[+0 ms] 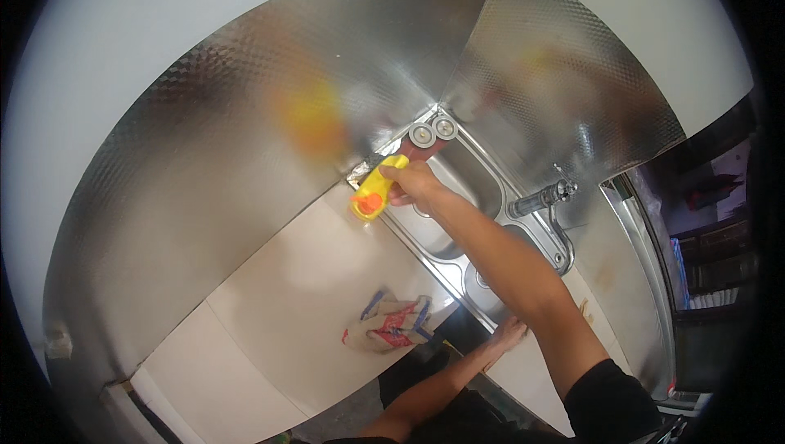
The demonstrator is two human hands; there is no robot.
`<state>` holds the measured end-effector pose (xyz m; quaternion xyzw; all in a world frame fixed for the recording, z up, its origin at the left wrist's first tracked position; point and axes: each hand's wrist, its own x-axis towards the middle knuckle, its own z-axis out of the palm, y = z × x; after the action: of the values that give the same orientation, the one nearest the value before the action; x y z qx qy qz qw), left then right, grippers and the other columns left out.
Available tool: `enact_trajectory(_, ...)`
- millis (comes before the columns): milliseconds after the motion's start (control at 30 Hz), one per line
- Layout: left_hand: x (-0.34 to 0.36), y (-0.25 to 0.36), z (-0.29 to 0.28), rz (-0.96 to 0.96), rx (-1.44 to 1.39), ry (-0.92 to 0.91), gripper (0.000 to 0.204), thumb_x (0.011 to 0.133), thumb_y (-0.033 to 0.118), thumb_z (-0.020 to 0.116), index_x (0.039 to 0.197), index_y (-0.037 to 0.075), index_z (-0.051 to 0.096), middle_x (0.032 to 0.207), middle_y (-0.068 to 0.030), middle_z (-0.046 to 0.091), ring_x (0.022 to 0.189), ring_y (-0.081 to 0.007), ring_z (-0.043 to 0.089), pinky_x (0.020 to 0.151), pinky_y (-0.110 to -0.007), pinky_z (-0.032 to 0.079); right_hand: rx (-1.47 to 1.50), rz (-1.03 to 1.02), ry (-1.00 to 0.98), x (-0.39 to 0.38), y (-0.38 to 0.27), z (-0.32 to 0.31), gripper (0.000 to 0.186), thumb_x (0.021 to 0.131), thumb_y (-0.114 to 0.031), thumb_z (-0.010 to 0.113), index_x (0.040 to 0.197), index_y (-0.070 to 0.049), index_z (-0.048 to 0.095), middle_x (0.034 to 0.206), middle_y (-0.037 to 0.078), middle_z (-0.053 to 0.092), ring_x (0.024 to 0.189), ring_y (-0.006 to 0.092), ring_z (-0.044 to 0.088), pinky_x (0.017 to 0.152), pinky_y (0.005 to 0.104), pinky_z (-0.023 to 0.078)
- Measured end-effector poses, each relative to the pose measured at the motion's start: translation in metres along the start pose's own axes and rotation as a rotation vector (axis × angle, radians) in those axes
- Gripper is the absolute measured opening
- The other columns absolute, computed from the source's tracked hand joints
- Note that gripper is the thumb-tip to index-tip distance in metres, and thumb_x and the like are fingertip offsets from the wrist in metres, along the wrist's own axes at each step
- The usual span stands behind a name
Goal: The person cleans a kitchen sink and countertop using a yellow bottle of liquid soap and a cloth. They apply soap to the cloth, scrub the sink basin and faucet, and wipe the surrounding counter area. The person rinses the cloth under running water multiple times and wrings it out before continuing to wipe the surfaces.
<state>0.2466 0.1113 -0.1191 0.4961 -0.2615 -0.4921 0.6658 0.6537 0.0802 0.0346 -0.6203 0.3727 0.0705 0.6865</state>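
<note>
My right hand (411, 182) holds a yellow bottle with an orange part (376, 190) over the back-left rim of a steel double sink (485, 181). Just behind it sit two round metal pieces (422, 135) on something reddish-brown in the sink's back corner. My left hand (505, 336) is low at the sink's front edge; its fingertips are hidden near or behind my right forearm. A crumpled beige, red and blue cloth (391, 320) lies on the pale tiled counter (270, 297) left of the sink.
A metal tap (536, 201) stands at the sink's right side. Curved patterned steel backsplash (213, 158) surrounds the counter on the back and sides. At the far right is a dark opening (707, 231) with a metal frame and items beyond it.
</note>
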Motion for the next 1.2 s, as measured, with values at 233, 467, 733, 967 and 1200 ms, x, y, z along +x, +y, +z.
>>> enact_trajectory(233, 0.004, 0.024, -0.042, -0.446, 0.035, -0.178, 0.048, 0.104, 0.046, 0.045, 0.094, 0.006, 0.069, 0.078, -0.0089, 0.069, 0.082, -0.0203, 0.066, 0.075, -0.041, 0.049, 0.031, 0.012, 0.265, 0.059, -0.035, -0.003, 0.042, 0.093, -0.03, 0.073, 0.109, 0.009, 0.065, 0.094, 0.016, 0.069, 0.062, 0.0202, 0.067, 0.045, 0.027, 0.056)
enact_trajectory(467, 0.0, 0.006, -0.061, -0.339, -0.01, -0.115, 0.049, 0.105, 0.046, 0.042, 0.098, 0.003, 0.066, 0.079, -0.0154, 0.067, 0.079, -0.0281, 0.067, 0.073, -0.042, 0.049, 0.019, -0.015, 0.256, 0.07, -0.056, -0.011, 0.052, 0.093, -0.034, 0.074, 0.118, 0.009, 0.059, 0.105, 0.018, 0.066, 0.075, 0.0231, 0.071, 0.056, 0.0291, 0.061)
enact_trajectory(733, 0.004, 0.053, -0.067, -0.543, -0.299, -0.054, 0.053, 0.103, 0.052, 0.049, 0.099, 0.001, 0.064, 0.071, -0.0043, 0.056, 0.064, -0.0159, 0.055, 0.058, -0.033, 0.044, 0.051, -0.119, 0.119, 0.042, -0.033, -0.044, 0.048, 0.097, -0.034, 0.069, 0.12, 0.007, 0.061, 0.11, 0.015, 0.066, 0.087, 0.0197, 0.069, 0.072, 0.0319, 0.061)
enact_trajectory(967, 0.01, 0.022, -0.085, -0.517, -0.4, -0.097, 0.042, 0.104, 0.048, 0.05, 0.111, 0.009, 0.064, 0.076, 0.0021, 0.058, 0.061, -0.0115, 0.057, 0.049, -0.027, 0.041, -0.019, -0.417, 0.103, -0.131, 0.079, -0.105, 0.03, 0.097, -0.026, 0.065, 0.108, 0.001, 0.068, 0.093, 0.006, 0.07, 0.086, 0.0143, 0.066, 0.075, 0.0301, 0.055)
enact_trajectory(1200, -0.006, 0.089, 0.007, -0.62, -0.592, -0.003, 0.045, 0.109, 0.04, 0.041, 0.133, 0.005, 0.054, 0.116, -0.006, 0.064, 0.104, -0.0189, 0.064, 0.09, -0.033, 0.052, -0.611, -0.456, 0.754, -0.337, 0.285, -0.221, 0.04, 0.094, -0.021, 0.064, 0.129, 0.0, 0.063, 0.118, 0.019, 0.068, 0.107, 0.0278, 0.067, 0.092, 0.0353, 0.053)
